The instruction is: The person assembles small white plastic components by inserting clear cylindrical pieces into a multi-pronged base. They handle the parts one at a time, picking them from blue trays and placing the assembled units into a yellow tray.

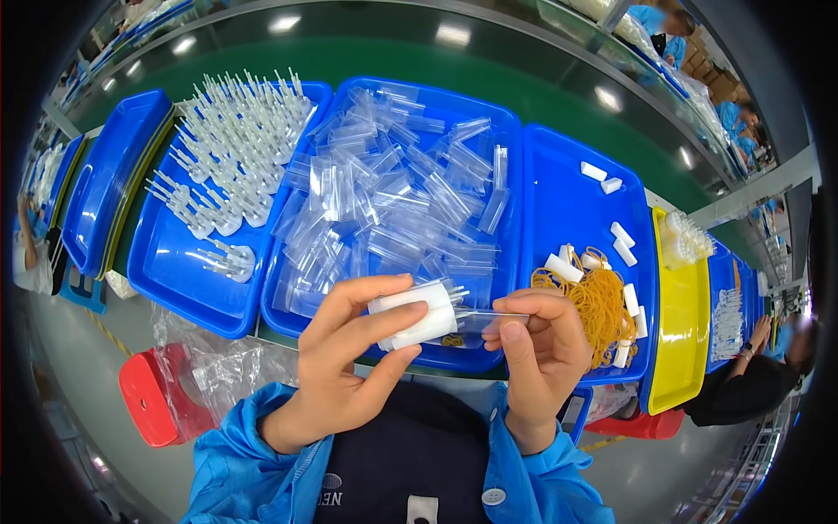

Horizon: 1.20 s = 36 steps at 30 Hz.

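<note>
Gripping a chunky white bundle (428, 327) in the left hand (353, 349), a worker in a blue jacket pinches the right end of a clear plastic sleeve (473, 321) in the right hand (546, 349). Both pieces are held up over the near edge of the middle blue tray (499, 253), where more clear sleeves (393, 192) lie heaped. The left fingers wrap the bundle from far and near sides, one across its top; the right thumb and forefinger close on the sleeve. The bundle's long axis runs roughly left to right, its thin prongs (458, 293) pointing right; the sleeve lies along much the same line, its left end against or just beside the bundle, which cannot be told. Both look light. The bundle seems firm, best held around its broad body, clear of prongs that might bend; the sleeve appears thin-walled, slick and easily creased, best taken lightly near an end. At left, pronged white pieces (236, 140) stand in another blue tray (170, 271).
</note>
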Each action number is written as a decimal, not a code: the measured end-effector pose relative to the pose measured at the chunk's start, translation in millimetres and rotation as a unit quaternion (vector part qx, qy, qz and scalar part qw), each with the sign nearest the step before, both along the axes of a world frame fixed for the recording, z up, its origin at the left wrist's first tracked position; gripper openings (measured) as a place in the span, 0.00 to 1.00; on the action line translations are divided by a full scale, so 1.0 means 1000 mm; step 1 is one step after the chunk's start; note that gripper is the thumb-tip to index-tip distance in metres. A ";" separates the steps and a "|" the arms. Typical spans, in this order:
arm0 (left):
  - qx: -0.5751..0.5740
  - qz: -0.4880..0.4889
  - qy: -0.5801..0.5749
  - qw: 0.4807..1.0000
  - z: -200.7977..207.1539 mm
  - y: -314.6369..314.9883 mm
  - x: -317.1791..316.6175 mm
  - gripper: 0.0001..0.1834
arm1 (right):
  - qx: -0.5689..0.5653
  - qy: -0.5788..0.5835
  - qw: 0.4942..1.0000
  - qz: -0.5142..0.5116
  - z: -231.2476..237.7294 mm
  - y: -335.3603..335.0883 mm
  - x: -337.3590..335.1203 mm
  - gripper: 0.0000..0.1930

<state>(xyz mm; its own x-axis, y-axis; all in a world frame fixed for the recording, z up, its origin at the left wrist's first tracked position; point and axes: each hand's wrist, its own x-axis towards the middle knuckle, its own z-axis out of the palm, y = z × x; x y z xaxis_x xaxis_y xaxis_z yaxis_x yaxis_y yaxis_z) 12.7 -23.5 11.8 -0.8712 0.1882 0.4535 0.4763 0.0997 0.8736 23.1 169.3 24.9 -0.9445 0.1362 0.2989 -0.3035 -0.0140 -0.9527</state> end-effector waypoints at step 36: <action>-0.024 0.119 0.080 0.989 -0.020 0.011 0.000 0.31 | 0.288 0.135 0.947 -0.040 -0.002 -0.006 -0.011 0.31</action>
